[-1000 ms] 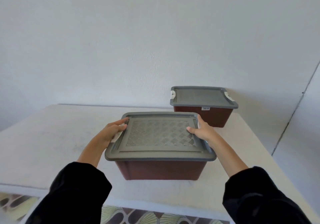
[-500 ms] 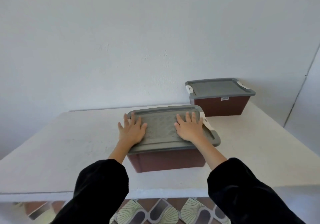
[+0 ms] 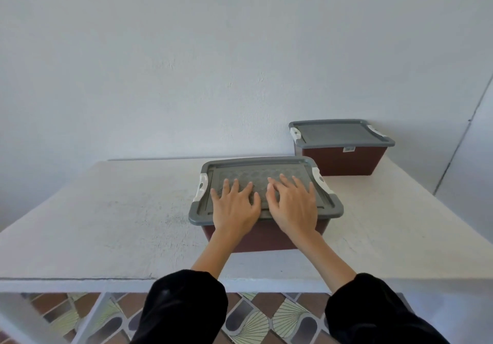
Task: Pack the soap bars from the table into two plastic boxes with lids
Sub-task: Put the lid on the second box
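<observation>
A white table [image 3: 106, 210] fills the lower half of the frame, and no soap bars show on its left stretch. At centre sits a dark red plastic box [image 3: 266, 239] with its grey lid [image 3: 256, 169] on and a white latch at each end. Both hands lie flat on that lid, fingers straight and spread, gripping nothing: the left hand [image 3: 234, 207], then the right hand [image 3: 293, 207] just beside it. At upper right, by the wall, a second box [image 3: 344, 161] stands lidded too. Packing looks all but done — perhaps only pressing this lid home remains. The contents are hidden.
</observation>
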The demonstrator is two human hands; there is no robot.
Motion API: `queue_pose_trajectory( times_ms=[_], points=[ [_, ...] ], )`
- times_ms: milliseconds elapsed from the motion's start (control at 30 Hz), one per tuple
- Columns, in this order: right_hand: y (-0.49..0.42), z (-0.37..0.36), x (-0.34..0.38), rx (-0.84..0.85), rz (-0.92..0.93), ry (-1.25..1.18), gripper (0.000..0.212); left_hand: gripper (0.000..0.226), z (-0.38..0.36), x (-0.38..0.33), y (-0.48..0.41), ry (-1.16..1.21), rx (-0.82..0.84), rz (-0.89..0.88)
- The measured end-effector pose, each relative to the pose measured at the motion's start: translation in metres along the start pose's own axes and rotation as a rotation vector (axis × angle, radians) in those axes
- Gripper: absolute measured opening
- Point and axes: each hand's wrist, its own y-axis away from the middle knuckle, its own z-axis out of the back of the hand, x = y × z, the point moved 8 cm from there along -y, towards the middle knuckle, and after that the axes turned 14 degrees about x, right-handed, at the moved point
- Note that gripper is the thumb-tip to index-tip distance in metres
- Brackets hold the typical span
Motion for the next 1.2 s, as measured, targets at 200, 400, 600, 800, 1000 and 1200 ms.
queue_pose_trajectory(
  times_ms=[200,400,600,800,1000,1200],
  points=[
    [-0.03,-0.008,0.0,0.026,0.012,0.008,0.051,0.052,0.004,0.004,-0.022,-0.034,-0.015,0.042],
    [-0.077,-0.021,-0.001,0.097,-0.016,-0.001,0.047,0.054,0.009,0.017,-0.07,-0.018,0.005,0.06],
    [-0.127,-0.036,-0.008,0.123,-0.051,-0.006,0.046,0.055,0.011,0.022,-0.117,0.026,0.006,0.043],
    [-0.179,-0.051,-0.006,0.115,-0.081,-0.003,0.046,0.055,0.017,0.035,-0.174,0.024,-0.031,0.012],
    [-0.227,-0.064,-0.01,0.103,-0.1,0.012,0.046,0.055,0.02,0.043,-0.229,0.045,-0.035,-0.005],
    [-0.267,-0.074,-0.009,0.097,-0.09,0.034,0.047,0.054,0.022,0.05,-0.27,0.053,-0.046,-0.002]
  ],
)
